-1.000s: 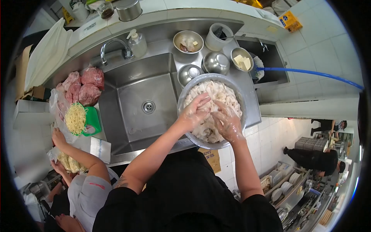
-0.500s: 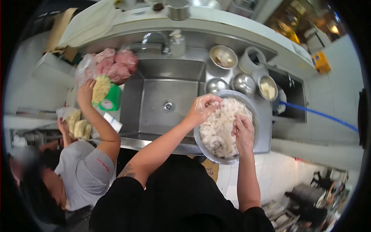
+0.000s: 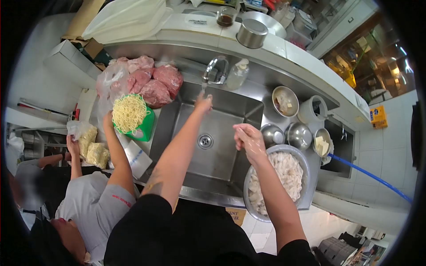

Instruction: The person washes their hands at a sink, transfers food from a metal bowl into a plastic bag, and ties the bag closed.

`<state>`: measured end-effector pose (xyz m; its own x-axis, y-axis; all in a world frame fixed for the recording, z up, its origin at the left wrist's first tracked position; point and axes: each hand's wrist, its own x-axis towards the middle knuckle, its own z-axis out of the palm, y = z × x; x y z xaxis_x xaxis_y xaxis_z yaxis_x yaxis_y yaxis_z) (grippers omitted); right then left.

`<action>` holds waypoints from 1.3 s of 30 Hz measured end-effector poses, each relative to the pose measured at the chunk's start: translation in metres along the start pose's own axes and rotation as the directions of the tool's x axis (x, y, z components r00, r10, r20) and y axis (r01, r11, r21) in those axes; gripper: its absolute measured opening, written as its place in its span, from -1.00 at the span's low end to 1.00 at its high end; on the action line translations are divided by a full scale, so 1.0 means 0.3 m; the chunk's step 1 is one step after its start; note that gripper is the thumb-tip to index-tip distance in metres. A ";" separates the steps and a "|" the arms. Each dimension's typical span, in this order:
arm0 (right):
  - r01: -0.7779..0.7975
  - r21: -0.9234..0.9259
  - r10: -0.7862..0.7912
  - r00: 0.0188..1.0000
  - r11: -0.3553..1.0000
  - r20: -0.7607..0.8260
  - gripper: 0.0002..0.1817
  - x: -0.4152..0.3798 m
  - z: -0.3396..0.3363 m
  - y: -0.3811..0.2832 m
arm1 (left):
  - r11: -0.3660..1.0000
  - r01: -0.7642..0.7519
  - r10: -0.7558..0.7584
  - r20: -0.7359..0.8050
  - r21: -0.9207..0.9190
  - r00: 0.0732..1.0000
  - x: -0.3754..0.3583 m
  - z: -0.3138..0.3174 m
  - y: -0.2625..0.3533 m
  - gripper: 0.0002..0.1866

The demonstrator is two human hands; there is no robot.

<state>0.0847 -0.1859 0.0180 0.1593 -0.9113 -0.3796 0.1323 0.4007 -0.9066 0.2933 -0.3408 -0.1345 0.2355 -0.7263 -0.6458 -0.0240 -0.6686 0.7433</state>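
Note:
My left hand is under the curved faucet, in a stream of water, with its fingers a little apart and nothing in them. My right hand, wet and loosely closed, hangs over the sink's right side beside the metal bowls; nothing shows in its fingers. Below my right forearm stands a large grey basin, full of whitish raw pieces whose kind I cannot make out. The steel sink has a round drain in its floor.
A soap pump bottle stands behind the sink. Bagged pink meat lies to the left, near noodles in a green container. A co-worker handles items there. Upturned bowls and a butter bowl stand right.
My left hand has left the basin and moved to the faucet, where water runs. My right hand has lifted from the whitish pieces and moved left. The view has shifted.

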 end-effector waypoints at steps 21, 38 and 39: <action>0.032 0.088 -0.027 0.998 0.996 -0.055 -0.70 0.803 0.398 0.604 | 0.640 -0.078 0.144 0.019 -0.764 0.989 -0.122 -0.071 -0.099 -0.73; -0.287 0.787 0.308 0.942 0.546 0.129 -0.80 0.679 0.419 0.404 | 0.489 -0.738 0.632 0.395 0.464 0.667 0.084 -0.100 -0.089 -0.72; -0.301 0.821 0.362 0.924 0.485 0.125 -0.81 0.715 0.406 0.460 | 0.496 -0.755 0.659 0.381 0.428 0.649 0.050 -0.113 -0.102 -0.71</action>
<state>0.2565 -0.3147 -0.1661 0.3175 -0.6848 -0.6560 0.8192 0.5465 -0.1741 0.3305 -0.3260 -0.1611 -0.2331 -0.9724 0.0043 -0.6053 0.1486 0.7820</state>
